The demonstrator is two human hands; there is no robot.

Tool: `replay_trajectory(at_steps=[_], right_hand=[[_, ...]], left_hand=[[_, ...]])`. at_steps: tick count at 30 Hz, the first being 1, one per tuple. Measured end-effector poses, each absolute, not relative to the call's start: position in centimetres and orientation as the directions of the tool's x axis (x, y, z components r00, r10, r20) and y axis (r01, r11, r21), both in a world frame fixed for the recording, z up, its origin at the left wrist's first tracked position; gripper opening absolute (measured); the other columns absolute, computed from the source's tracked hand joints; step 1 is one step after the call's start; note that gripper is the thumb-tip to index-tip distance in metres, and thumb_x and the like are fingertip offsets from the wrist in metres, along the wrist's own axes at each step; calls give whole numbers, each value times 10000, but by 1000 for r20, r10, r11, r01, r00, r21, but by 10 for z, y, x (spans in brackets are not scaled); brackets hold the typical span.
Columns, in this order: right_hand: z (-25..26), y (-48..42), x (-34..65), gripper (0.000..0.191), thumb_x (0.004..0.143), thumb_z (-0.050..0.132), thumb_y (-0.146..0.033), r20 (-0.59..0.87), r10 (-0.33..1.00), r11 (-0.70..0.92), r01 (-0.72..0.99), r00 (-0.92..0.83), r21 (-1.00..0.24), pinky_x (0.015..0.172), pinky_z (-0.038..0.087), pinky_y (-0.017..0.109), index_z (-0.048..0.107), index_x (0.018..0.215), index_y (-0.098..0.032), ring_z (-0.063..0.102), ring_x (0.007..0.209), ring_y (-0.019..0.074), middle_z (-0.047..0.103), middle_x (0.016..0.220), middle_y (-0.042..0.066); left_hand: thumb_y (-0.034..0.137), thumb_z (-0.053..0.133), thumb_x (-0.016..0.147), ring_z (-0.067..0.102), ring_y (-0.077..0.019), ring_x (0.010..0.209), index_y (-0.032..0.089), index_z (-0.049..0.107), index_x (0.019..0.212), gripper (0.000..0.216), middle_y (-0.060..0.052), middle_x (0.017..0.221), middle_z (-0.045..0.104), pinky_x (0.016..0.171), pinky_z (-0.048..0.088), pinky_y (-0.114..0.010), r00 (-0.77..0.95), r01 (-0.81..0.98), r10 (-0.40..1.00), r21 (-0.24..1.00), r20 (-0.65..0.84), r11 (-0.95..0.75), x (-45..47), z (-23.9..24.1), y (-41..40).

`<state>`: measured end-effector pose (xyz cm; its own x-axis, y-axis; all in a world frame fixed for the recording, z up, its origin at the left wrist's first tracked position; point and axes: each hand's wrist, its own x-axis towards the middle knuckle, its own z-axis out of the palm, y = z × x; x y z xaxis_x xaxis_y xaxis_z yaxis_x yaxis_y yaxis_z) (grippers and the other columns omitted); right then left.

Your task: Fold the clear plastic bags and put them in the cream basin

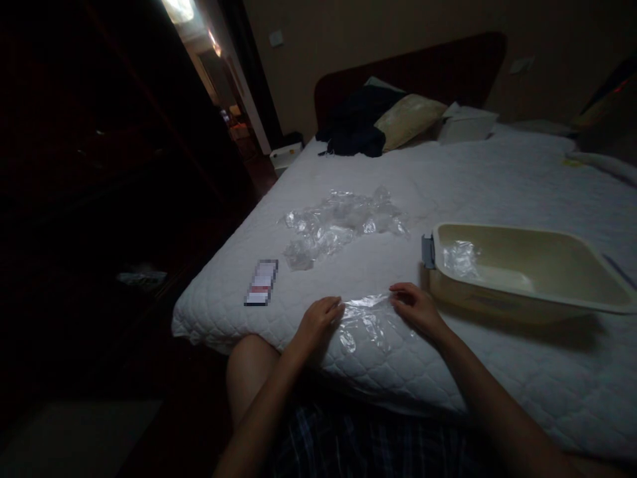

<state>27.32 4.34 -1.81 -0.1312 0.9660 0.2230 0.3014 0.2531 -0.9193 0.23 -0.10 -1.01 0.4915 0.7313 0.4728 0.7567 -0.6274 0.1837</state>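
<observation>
A clear plastic bag [369,323] lies flat on the white quilted bed [497,186] near its front edge. My left hand [318,320] pinches the bag's upper left corner. On the other side my right hand [417,309] holds the upper right corner, stretching the top edge between both hands. A pile of several crumpled clear plastic bags [338,222] lies farther back on the bed. To the right stands a cream plastic basin [527,275] with one clear bag [460,257] inside it.
A small flat card-like object [261,283] lies on the bed left of my hands. Dark clothing [354,123] and pillows [409,119] sit by the headboard. The floor to the left is dark; a doorway [209,46] is lit beyond.
</observation>
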Motion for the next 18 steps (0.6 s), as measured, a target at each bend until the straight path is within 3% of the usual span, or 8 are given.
replay_trajectory(at_steps=[3, 7, 8, 10, 12, 14, 16, 18], right_hand=[[-13, 37, 272, 208, 721, 537, -244, 349, 924, 382, 449, -158, -808, 744, 471, 338, 579, 914, -181, 566, 860, 193, 561, 969, 81], [10, 22, 264, 240, 736, 492, -177, 430, 853, 506, 670, -296, -543, 854, 396, 426, 605, 948, -174, 489, 1009, 258, 533, 1081, 124], [17, 19, 260, 247, 733, 484, -161, 410, 848, 521, 667, -335, -532, 851, 391, 435, 610, 946, -168, 495, 991, 260, 546, 1058, 127], [29, 16, 246, 239, 731, 476, -152, 328, 863, 503, 586, -384, -636, 808, 417, 413, 619, 922, -160, 534, 899, 235, 587, 956, 114], [35, 19, 225, 210, 734, 486, -180, 194, 901, 357, 410, -389, -839, 749, 452, 364, 623, 893, -168, 568, 788, 193, 617, 850, 78], [35, 25, 202, 153, 708, 526, -194, -25, 900, 52, 164, -436, -985, 727, 469, 322, 633, 817, -186, 588, 736, 162, 641, 779, 36], [29, 33, 184, 78, 674, 567, -176, -259, 862, -309, -48, -437, -950, 702, 480, 284, 628, 722, -178, 599, 675, 139, 647, 691, 15], [20, 40, 177, 18, 660, 591, -159, -409, 824, -494, -144, -393, -857, 659, 491, 252, 607, 664, -166, 603, 635, 127, 639, 629, 14]], left_hand=[[133, 426, 836, 482, -217, 1119, 148, 499, 1133, 305, -140, 1155, 560, 862, 450, -396, 532, 773, 675, 33, 512, -634, 4, -12, -4], [93, 419, 829, 426, -255, 1175, 96, 502, 1105, 288, -152, 1205, 524, 930, 393, -422, 701, 700, 592, -228, 397, -677, 11, -8, -6], [98, 420, 830, 422, -259, 1179, 90, 499, 1107, 288, -153, 1212, 518, 939, 384, -421, 720, 687, 588, -258, 369, -679, 13, -7, -6], [103, 417, 833, 410, -261, 1188, 87, 486, 1120, 296, -154, 1224, 507, 951, 370, -420, 735, 676, 593, -283, 330, -681, 16, -6, -6], [102, 417, 833, 398, -261, 1197, 90, 481, 1126, 300, -147, 1228, 505, 958, 362, -416, 741, 670, 599, -274, 304, -690, 17, -7, -5], [100, 418, 833, 396, -254, 1200, 100, 491, 1112, 289, -134, 1208, 526, 959, 362, -403, 737, 674, 614, -232, 284, -701, 17, -9, -3], [101, 421, 833, 396, -240, 1202, 116, 495, 1108, 285, -124, 1189, 543, 954, 369, -389, 717, 691, 639, -163, 276, -704, 15, -12, -2], [99, 425, 831, 391, -230, 1208, 133, 485, 1127, 304, -122, 1196, 539, 947, 377, -386, 696, 706, 659, -103, 286, -701, 13, -15, -2]])
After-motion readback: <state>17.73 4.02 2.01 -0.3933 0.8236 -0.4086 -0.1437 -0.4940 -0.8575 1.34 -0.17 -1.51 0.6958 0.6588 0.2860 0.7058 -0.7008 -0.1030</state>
